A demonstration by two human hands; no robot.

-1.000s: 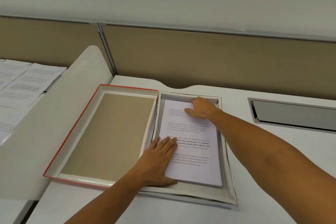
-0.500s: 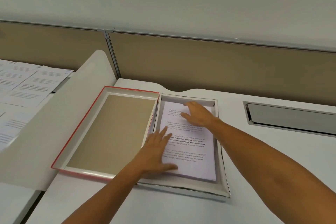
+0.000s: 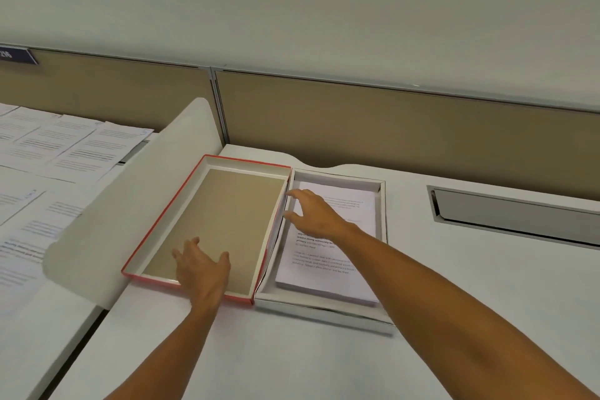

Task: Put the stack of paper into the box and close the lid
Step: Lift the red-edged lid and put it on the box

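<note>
The stack of paper (image 3: 328, 256) is lying flat inside the white box (image 3: 324, 310) at centre right of the frame, printed side up, with the box walls showing all round it. Just left of the box, touching along their shared edge, the lid (image 3: 181, 214) is lying upside down on the white desk (image 3: 292, 360), its red outer rim and brown inner face showing.

The left hand (image 3: 203, 268) is hovering over the near end of the lid in the lower centre of the frame, fingers spread and slightly curled, its grip wide open and holding nothing; whether the fingertips are touching the brown face cannot be told. The right hand (image 3: 313, 213) is reaching across the paper toward the far part of the lid's right wall, thumb and fingers parted in an open grip, closing on nothing; the fingertips are sitting right at that wall, and contact cannot be told.

In the left of the frame, printed sheets (image 3: 48, 156) are lying spread on a neighbouring surface beyond a curved white divider (image 3: 130, 198). At right, a metal-framed slot (image 3: 513, 214) is sitting recessed in the desk, well apart from the box.
</note>
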